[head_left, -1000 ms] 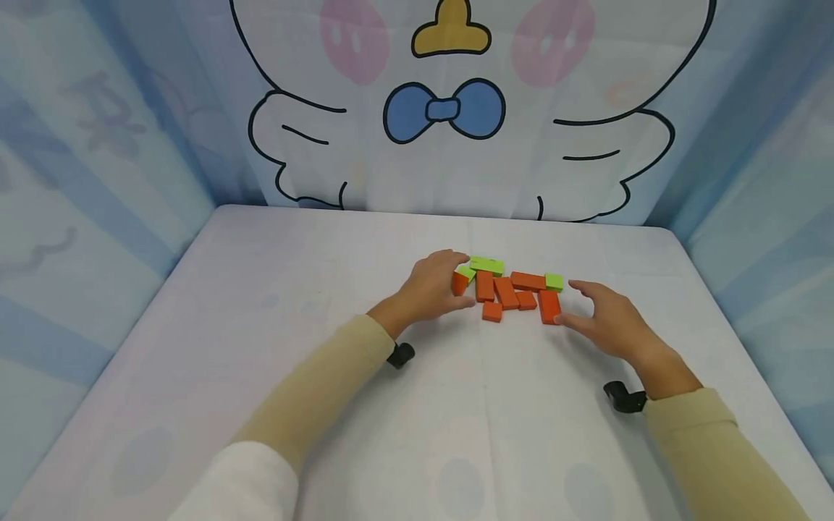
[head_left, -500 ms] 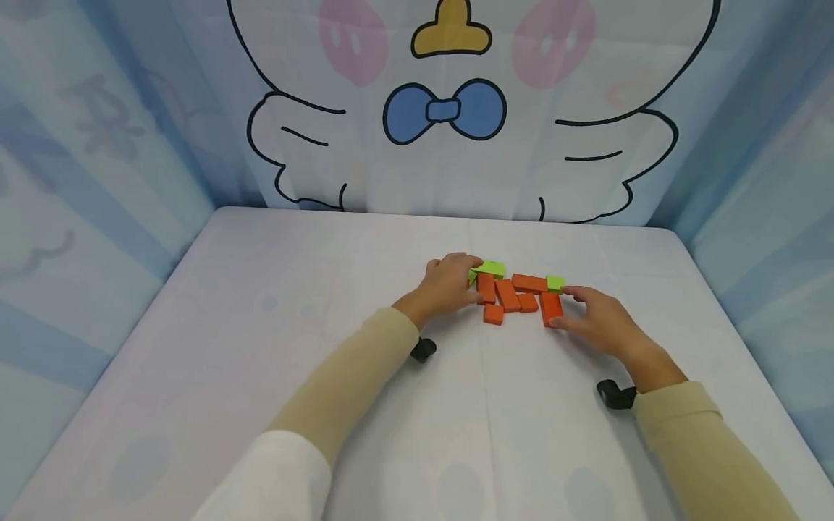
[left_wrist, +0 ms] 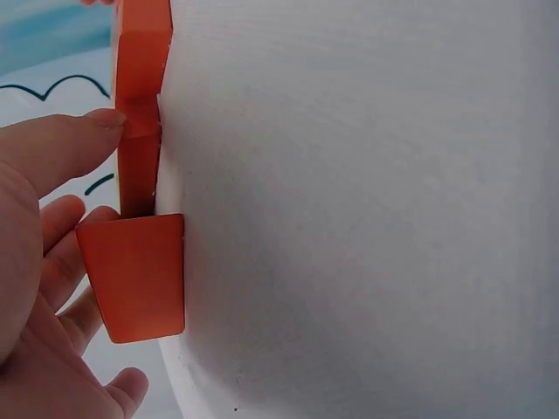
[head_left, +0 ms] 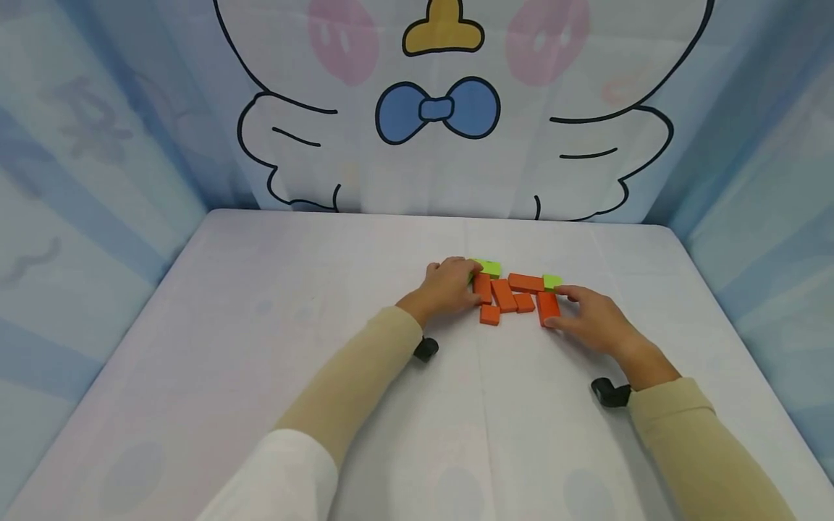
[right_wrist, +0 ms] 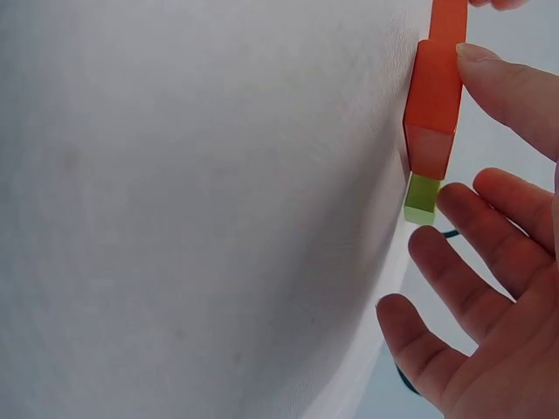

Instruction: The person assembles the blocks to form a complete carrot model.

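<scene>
Several orange and green blocks lie close together on the table. My left hand (head_left: 446, 286) is at their left end, its thumb touching an orange block in the left wrist view, while the end block (left_wrist: 135, 279) stands before its fingers. A long green block (head_left: 489, 268) is partly behind that hand's fingertips. On the right side, my right hand (head_left: 596, 318) has its thumb on an upright-lying orange block (head_left: 548, 307). Its forefinger reaches the small green block (head_left: 552, 282), and the other fingers are spread in the right wrist view. The left hand hides the leftmost blocks in the head view.
Between the hands lie a slanted orange block (head_left: 504, 295), a sideways orange block (head_left: 525, 283) and small orange pieces, one (head_left: 490, 315) nearer the front. The white-covered table (head_left: 260, 347) meets a printed curtain (head_left: 436, 174) behind.
My left hand has moved right and in against the blocks, covering the leftmost ones. The right hand has come slightly left, onto the right-end blocks.
</scene>
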{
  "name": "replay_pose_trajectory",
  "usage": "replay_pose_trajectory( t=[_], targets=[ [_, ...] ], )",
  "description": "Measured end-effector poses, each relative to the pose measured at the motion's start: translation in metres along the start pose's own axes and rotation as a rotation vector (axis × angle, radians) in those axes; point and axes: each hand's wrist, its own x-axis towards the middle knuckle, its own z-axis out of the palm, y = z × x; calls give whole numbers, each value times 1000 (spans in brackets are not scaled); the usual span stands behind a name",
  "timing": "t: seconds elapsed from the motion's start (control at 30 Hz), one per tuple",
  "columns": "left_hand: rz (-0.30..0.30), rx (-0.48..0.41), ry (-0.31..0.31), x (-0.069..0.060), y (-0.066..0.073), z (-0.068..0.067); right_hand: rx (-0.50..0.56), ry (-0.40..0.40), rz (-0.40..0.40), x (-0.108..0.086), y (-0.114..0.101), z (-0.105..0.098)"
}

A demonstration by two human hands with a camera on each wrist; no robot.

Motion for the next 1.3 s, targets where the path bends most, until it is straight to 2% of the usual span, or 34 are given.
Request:
replay_pose_trajectory(
  t=[0.27, 0.47, 0.7, 1.03, 1.23, 1.3],
  targets=[
    [22, -16, -15, -1, -2, 0, -12, 3, -13, 0, -1, 1],
    [68, 6, -19, -2, -2, 0, -19, 3, -21, -1, -4, 0],
    [119, 29, -58, -9, 3, -5, -17, 1, -30, 0, -5, 2],
    [178, 112, -79, -20, 12, -2, -12, -6, 1, -3, -5, 3],
    [227, 197, -92, -27, 17, 2, -3, -7, -2, -5, -3, 4],
    [244, 188, -105, -29, 19, 3, -3, -6, -7, -5, -2, 5]
  ],
)
